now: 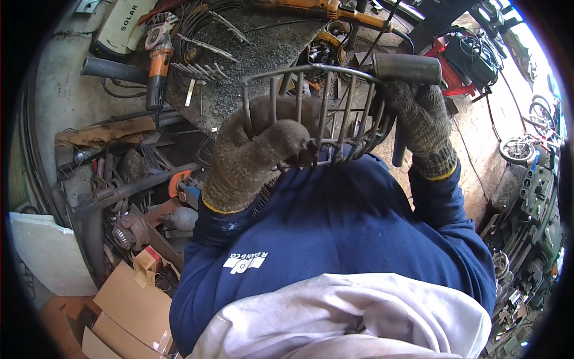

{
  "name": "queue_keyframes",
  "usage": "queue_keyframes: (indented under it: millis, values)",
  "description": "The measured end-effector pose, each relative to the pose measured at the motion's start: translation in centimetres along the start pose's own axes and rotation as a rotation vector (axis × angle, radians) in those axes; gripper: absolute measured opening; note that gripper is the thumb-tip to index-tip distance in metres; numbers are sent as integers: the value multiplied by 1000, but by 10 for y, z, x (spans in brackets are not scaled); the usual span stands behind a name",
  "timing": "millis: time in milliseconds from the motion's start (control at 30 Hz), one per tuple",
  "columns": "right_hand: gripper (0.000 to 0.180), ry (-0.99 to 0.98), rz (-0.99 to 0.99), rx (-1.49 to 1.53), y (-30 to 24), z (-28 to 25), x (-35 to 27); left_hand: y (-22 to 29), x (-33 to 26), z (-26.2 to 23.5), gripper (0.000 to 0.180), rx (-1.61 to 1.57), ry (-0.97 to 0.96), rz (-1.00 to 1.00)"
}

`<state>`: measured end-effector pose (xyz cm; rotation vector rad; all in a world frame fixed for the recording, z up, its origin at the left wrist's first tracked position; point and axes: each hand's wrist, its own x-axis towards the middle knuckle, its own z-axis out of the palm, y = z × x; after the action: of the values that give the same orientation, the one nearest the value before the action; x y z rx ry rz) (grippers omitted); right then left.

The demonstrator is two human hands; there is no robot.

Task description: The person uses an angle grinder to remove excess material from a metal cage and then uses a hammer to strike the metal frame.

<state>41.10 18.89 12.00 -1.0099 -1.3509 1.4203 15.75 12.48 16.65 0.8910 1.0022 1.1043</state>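
Observation:
A curved cage of welded metal bars (324, 107) is held up in front of my chest. My left hand (269, 134), in a dirty knit glove, closes around its left side, with the thumb over the lower bars. My right hand (423, 119), gloved the same way, is wrapped around a mallet-like tool with a thick dark cylindrical head (409, 69). The tool's handle (399, 148) sticks out below the fist. The head is close to the cage's upper right end; whether they touch I cannot tell.
On the gritty worktable (257, 54) lie an orange angle grinder (159, 72), several thin metal rods (206, 48) and a dark cylinder (113, 70). Another orange power tool (335, 12) lies at the back. A red-and-black machine (469, 60) with cables stands right. Cardboard boxes (134, 305) are lower left.

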Motion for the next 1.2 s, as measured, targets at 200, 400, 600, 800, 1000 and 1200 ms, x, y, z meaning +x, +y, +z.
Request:
queue_keyframes:
  millis: [200, 400, 600, 800, 1000, 1200]
  values:
    - [36, -127, -174, 18, 8, 3, -3, -10, 18, -24, 32, 25, 82, 3]
    - [33, -163, -235, -1, 9, 2, -2, -18, 23, -17, 33, -81, 95, 64]
    - [27, -150, -185, -84, 5, 5, -5, -26, 26, -31, 30, -65, 48, -13]
    - [30, -122, -250, -203, 9, 6, -6, -34, 28, -39, 27, -104, 19, -53]
    - [30, -107, -95, 34, 23, 1, 1, -45, 29, -45, 40, -248, -64, 44]
    - [30, 33, 96, -2, 46, -15, 1, -21, 30, -20, 56, -355, -111, 198]
